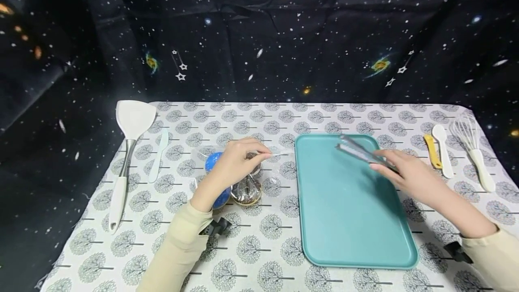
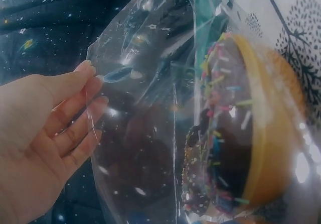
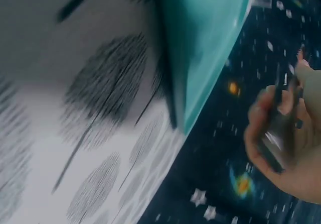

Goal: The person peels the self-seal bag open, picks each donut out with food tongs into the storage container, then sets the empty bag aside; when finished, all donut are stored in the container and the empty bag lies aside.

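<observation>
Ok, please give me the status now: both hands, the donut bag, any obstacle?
Left hand pinches clear bag, chocolate donut inside. Right hand holds tongs over teal tray. Nothing between.

Cream sleeves [image 1: 174,247], black wrist mounts [image 1: 215,227].

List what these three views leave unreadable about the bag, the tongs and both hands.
- Bag contents, head view: left hand covers them; only a blue item and a chocolate sprinkled donut show.
- Tongs, right wrist view: motion blur.
- Right hand grip, head view: fingers hide the tongs' handle end.
- Tray, right wrist view: cut off by the frame edge.
</observation>
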Demonstrator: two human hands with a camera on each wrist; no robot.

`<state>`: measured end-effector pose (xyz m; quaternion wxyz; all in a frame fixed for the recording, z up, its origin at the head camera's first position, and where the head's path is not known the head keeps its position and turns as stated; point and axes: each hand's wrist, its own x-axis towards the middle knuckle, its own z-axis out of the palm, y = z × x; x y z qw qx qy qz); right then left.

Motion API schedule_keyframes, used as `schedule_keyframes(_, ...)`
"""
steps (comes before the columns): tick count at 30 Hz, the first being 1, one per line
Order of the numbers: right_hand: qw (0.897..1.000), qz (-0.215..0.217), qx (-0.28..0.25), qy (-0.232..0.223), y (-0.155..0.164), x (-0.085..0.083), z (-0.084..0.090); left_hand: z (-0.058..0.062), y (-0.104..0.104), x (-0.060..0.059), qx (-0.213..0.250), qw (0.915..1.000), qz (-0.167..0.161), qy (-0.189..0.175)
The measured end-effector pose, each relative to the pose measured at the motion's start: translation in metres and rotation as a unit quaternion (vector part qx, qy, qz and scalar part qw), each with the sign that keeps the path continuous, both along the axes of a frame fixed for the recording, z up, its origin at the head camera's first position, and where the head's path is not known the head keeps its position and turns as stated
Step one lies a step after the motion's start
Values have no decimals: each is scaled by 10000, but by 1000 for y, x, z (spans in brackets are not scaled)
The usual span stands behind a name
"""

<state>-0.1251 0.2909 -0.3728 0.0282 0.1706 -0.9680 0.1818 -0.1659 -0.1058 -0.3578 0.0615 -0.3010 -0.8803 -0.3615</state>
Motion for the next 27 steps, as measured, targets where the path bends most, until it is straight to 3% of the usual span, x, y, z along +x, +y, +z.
schedule_keyframes(7,9941,915,177,564,-37,-17,-5,-5,3,-5,99,9999,-50,49)
schedule_keyframes(16,9691,2298,15,895,-72,-34,-9,-5,1,-2,123,9998,-88,98)
schedule_keyframes(27,9622,2585,330,791,-108,-52,-18,-6,1,-2,83,10000,-31,-39)
